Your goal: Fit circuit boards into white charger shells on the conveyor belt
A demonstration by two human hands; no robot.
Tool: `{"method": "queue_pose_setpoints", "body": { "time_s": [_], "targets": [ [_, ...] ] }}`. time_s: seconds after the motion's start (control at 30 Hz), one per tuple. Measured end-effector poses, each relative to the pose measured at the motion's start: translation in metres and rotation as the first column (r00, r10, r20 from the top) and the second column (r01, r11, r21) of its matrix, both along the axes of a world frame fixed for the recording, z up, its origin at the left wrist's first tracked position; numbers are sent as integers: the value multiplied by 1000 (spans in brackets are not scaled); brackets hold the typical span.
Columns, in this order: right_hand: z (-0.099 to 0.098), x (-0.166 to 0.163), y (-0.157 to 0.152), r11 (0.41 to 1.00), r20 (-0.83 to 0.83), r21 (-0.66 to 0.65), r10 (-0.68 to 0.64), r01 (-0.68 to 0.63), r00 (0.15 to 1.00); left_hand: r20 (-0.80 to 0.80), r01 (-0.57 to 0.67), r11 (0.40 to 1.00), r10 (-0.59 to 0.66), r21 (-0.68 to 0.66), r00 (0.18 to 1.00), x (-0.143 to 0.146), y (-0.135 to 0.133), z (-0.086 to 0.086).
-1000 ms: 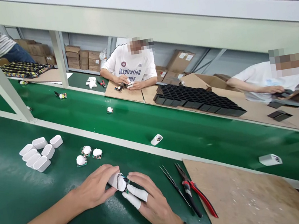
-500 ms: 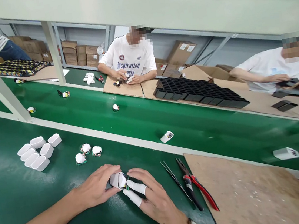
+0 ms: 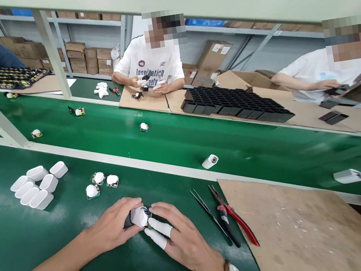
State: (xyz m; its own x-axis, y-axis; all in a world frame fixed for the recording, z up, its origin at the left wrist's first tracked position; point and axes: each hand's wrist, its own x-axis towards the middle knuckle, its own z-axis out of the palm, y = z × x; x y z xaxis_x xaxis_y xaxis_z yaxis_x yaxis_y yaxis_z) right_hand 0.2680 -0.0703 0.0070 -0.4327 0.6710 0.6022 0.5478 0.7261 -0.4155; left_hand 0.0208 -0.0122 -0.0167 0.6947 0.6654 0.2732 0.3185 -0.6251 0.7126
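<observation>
Our left hand [image 3: 119, 224] wraps a white casing [image 3: 135, 218], its mouth turned toward our right hand [image 3: 186, 243], whose fingertips pinch a white-topped circuit board [image 3: 143, 219] partly inside; how deep, we can't quite tell. Casing and board sit between our hands. Left of them we have three boards [image 3: 112, 180] and seven open cups [image 3: 42, 202]; a belt case [image 3: 209, 163] shows parts inside.

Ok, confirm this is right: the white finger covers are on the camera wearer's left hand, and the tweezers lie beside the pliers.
Wrong hand: the head view shows the white finger covers on the right hand; the left hand looks bare. The tweezers do lie beside the pliers.
</observation>
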Motion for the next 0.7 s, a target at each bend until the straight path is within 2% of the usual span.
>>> {"method": "queue_pose_setpoints", "body": {
  "time_s": [0.17,0.47,0.7],
  "targets": [
    [2,0,3,1000,-116,-11,0,-2,993,9,-5,1000,5,-6,1000,0,1,0],
    [0,3,0,1000,-33,-11,18,-18,999,19,2,1000,-1,-24,1000,0,0,-3],
    [-3,6,-1,1000,10,-10,23,-23,1000,-1,0,1000,0,-27,1000,2,0,1]
  ]
}}
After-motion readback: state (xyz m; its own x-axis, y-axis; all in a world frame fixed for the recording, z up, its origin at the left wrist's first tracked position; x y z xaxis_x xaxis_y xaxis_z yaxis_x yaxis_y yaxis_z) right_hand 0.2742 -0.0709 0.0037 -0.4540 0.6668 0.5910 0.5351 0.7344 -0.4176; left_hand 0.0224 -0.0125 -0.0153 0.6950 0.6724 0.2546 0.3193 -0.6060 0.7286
